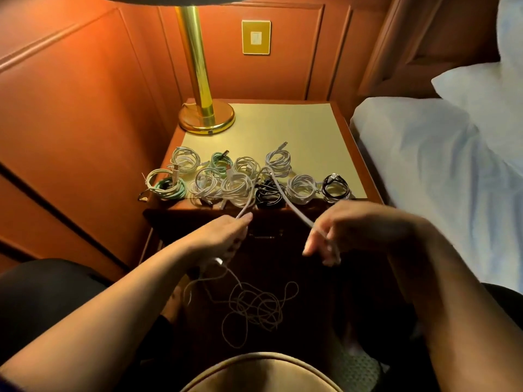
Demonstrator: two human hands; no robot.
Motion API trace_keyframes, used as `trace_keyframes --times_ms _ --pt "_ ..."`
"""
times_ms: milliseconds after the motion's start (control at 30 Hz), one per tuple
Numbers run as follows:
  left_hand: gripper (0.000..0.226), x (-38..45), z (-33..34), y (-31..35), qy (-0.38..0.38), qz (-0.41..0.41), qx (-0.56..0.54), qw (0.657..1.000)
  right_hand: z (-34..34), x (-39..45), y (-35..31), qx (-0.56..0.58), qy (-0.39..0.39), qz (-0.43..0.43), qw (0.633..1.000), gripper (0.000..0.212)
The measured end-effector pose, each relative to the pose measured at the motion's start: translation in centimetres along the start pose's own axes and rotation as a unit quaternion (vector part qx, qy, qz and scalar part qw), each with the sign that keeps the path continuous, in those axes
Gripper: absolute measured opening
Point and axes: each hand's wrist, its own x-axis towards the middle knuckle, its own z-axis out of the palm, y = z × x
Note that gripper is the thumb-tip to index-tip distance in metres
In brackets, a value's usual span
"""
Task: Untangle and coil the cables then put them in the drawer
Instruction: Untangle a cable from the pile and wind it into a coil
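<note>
A long white cable [294, 208] loops up over the front edge of the nightstand [311, 131] between my two hands. My left hand [223, 236] grips one stretch of it, and my right hand [339, 236] pinches the other. Below my hands the cable's loose tangle [254, 306] hangs in front of the drawer. Several coiled cables lie in two rows along the front of the nightstand top: white coils [185, 159], green coils [169, 189] and black coils [335, 186]. The drawer front [266, 236] is dark and shut, with a small handle.
A brass lamp [205, 114] stands at the back left of the nightstand. A bed with white sheets [438, 165] lies to the right. Wood-panelled wall [70, 108] closes the left side and back. A beige cushion edge [263, 372] is at the bottom.
</note>
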Motion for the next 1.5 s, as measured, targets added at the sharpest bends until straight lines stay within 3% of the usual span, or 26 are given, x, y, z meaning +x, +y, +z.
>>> trace_keyframes --times_ms 100,200,267,333,433,533,667,733,800,867,933,1033,1100,1167,1200,1233,1267,1333,1400,1500 --pt "0.047 -1.0 1.0 2.4 -0.022 0.110 -0.125 0.986 2.0 1.7 0.1 -0.139 0.003 0.160 0.977 0.041" --pt "0.037 -2.4 0.7 4.1 -0.062 0.180 -0.237 0.953 4.0 3.7 0.9 -0.142 0.097 0.196 0.965 0.035" --pt "0.033 -3.2 0.4 4.9 -0.103 0.211 -0.306 0.923 4.7 4.7 1.3 -0.178 0.165 0.145 0.959 0.031" --pt "0.029 -3.9 0.0 5.5 -0.146 0.241 -0.336 0.899 5.2 5.5 1.2 -0.202 0.189 0.087 0.957 0.048" --pt "0.029 -4.4 -0.8 5.8 -0.152 0.261 -0.266 0.915 6.0 6.1 0.8 -0.085 0.161 -0.040 0.983 0.053" --pt "0.028 -4.3 -2.1 5.2 -0.066 0.246 -0.140 0.957 5.7 5.5 -0.4 0.047 0.167 -0.108 0.979 0.039" --pt "0.025 -3.6 -2.9 3.8 0.024 0.206 -0.084 0.975 5.4 3.7 -1.2 0.053 0.104 -0.083 0.990 0.045" --pt "0.018 -3.2 -2.5 3.7 0.078 0.194 -0.004 0.978 6.1 3.6 -1.3 0.057 0.096 -0.089 0.990 0.041" --pt "0.022 -3.3 -1.8 3.6 0.188 0.229 0.133 0.946 6.7 4.1 -1.3 0.050 0.123 -0.111 0.985 0.039" --pt "0.032 -3.6 -1.2 3.9 0.241 0.340 0.149 0.897 7.1 4.6 -1.3 0.084 0.158 -0.133 0.975 0.038" --pt "0.037 -4.2 -0.7 3.9 0.158 0.381 0.097 0.906 7.3 5.0 -1.2 0.159 0.178 -0.143 0.960 0.039" --pt "0.033 -4.0 0.2 3.2 0.000 0.298 0.093 0.950 7.1 5.0 -1.7 0.304 0.187 -0.165 0.919 0.043" --pt "0.036 -3.2 1.0 2.7 -0.037 0.275 0.077 0.958 6.5 4.9 -1.9 0.339 0.228 -0.143 0.901 0.045" --pt "0.033 -2.9 1.2 3.1 -0.010 0.234 -0.057 0.970 5.6 4.8 -1.7 0.249 0.305 -0.056 0.918 0.049" --pt "0.032 -2.8 0.9 3.3 0.008 0.224 -0.097 0.970 5.3 4.6 -1.3 0.136 0.339 0.011 0.931 0.051" --pt "0.033 -2.8 0.5 3.7 0.012 0.222 -0.105 0.969 5.1 4.4 -0.8 -0.009 0.371 0.076 0.925 0.051" --pt "0.034 -2.7 0.1 4.0 0.001 0.229 -0.086 0.970 5.2 4.2 -0.3 -0.150 0.409 0.117 0.892 0.046" --pt "0.033 -2.8 -0.2 4.5 -0.044 0.232 -0.076 0.969 5.5 4.2 0.5 -0.302 0.473 0.074 0.825 0.035" --pt "0.031 -2.9 0.2 5.0 -0.087 0.199 -0.119 0.969 6.0 4.6 0.4 -0.301 0.427 -0.042 0.851 0.042" --pt "0.036 -3.0 0.4 4.9 -0.100 0.187 -0.171 0.962 6.5 6.1 0.6 -0.234 0.307 -0.138 0.912 0.032"
